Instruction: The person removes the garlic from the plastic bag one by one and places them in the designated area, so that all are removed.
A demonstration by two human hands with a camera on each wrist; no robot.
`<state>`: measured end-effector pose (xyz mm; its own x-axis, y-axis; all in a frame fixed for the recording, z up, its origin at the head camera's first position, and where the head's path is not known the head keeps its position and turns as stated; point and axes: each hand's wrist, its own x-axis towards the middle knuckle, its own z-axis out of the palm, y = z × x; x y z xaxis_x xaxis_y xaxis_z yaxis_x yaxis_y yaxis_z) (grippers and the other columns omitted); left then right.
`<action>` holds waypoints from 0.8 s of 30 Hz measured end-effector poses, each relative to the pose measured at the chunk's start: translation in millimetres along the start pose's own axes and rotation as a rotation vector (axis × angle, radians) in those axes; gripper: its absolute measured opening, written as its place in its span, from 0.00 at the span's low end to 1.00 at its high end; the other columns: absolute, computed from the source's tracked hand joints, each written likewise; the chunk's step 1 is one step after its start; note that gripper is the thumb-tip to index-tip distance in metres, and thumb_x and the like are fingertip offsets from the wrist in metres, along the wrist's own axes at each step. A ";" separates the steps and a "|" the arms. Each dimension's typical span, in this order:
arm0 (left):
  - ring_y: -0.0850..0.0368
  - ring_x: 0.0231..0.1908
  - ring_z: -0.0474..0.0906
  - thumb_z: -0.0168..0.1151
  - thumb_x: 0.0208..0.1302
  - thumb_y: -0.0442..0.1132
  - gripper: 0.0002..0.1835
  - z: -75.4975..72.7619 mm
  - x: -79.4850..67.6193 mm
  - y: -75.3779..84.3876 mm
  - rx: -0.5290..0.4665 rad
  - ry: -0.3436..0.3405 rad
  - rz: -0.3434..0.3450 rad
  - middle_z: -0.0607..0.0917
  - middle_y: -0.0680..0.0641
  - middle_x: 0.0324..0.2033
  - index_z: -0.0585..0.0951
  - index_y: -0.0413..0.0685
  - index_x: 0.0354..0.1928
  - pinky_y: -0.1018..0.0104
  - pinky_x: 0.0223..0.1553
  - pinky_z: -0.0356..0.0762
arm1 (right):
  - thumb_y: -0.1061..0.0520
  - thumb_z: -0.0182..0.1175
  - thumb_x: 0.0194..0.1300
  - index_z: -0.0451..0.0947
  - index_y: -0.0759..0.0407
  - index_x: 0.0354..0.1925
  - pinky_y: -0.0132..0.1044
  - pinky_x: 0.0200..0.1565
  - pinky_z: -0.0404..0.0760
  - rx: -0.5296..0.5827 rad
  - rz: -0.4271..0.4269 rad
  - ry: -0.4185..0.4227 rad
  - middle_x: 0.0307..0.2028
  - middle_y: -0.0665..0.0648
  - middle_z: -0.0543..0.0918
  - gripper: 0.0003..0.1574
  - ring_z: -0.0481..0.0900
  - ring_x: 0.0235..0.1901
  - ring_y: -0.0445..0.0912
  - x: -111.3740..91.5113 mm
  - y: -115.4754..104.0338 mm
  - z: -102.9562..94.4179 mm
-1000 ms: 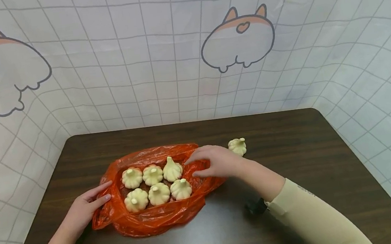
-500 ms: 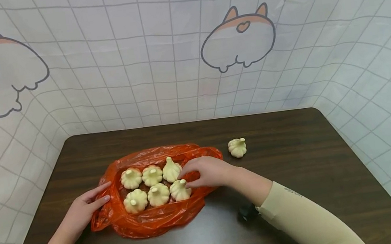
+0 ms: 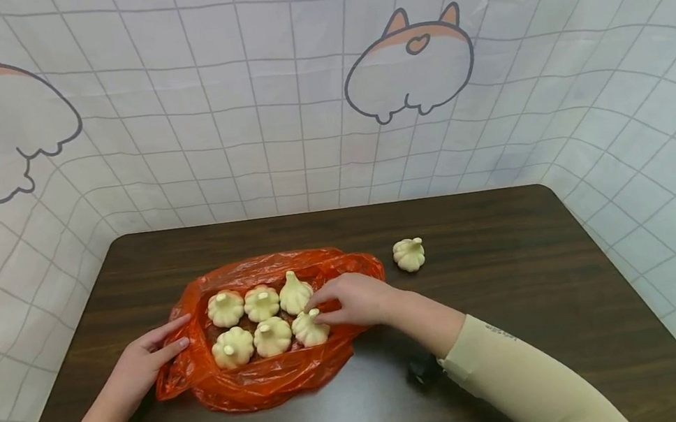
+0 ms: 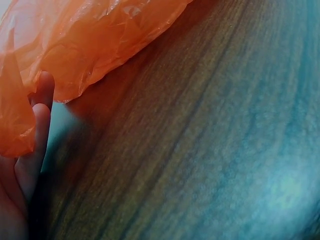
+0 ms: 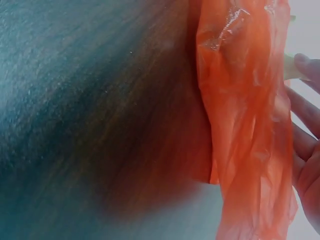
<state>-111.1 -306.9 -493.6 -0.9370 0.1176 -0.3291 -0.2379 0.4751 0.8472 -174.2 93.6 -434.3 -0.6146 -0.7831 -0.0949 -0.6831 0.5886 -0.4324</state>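
Observation:
In the head view several pale, ribbed garlic bulbs [image 3: 272,336] sit in two rows inside an open red plastic bag [image 3: 274,391]. My right hand [image 3: 351,299] reaches over the bag's right side and pinches the stem of the front right garlic bulb [image 3: 310,330]. In the right wrist view, fingertips [image 5: 306,65] meet that pale stem behind the red film. My left hand [image 3: 144,361] rests at the bag's left edge, thumb and index fairly straight against the plastic. The left wrist view shows fingers [image 4: 41,130] extended beside a loose fold of the bag.
One more garlic bulb [image 3: 409,255] lies on the dark wooden table [image 3: 497,269], right of the bag. Behind the table hangs a white grid-patterned cloth [image 3: 277,127] with cartoon dog drawings.
My right hand has come down and left from above the bag's right end to the front right bulb and now pinches its stem. The left hand stays at the bag's edge.

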 end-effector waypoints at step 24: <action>0.31 0.70 0.55 0.58 0.68 0.60 0.38 0.2 -0.6 1.2 0.033 0.006 0.010 0.59 0.31 0.73 0.65 0.48 0.74 0.52 0.57 0.76 | 0.48 0.62 0.70 0.83 0.43 0.53 0.38 0.43 0.82 0.176 0.109 0.296 0.43 0.44 0.86 0.14 0.83 0.39 0.37 -50.9 25.7 -67.0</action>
<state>-110.7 -306.2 -492.4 -0.9408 0.1172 -0.3180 -0.2199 0.5028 0.8360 -186.9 162.0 -380.5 -0.7854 -0.6102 0.1036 -0.5446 0.6018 -0.5842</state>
